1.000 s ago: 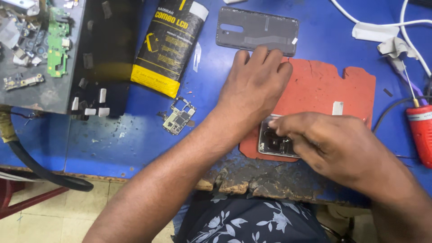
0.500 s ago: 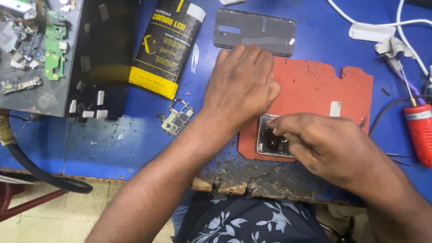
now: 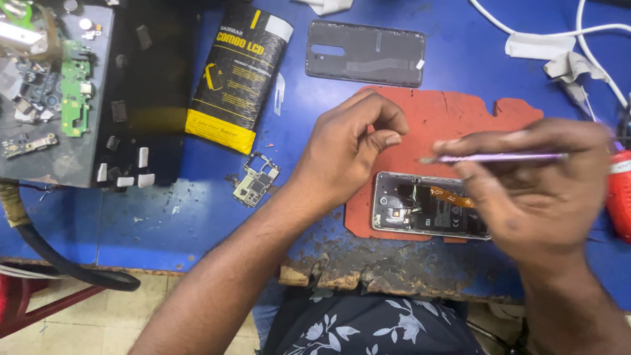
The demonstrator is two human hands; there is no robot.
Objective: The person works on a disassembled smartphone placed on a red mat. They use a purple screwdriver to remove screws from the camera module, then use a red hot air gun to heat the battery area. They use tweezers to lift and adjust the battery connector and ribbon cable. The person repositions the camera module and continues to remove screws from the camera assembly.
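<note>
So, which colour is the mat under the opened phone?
The mat is orange-red; the head view shows it best, under the phone.

Bright, even overhead light; soft shadows; slight motion blur at right.

Opened phone's (image 3: 427,207) right end behind the blurred right hand (image 3: 532,190).

A long black package (image 3: 238,77) with a yellow band at its bottom and a white corner at its top lies tilted on the blue table (image 3: 164,217), beside a dark tray (image 3: 98,92).
</note>
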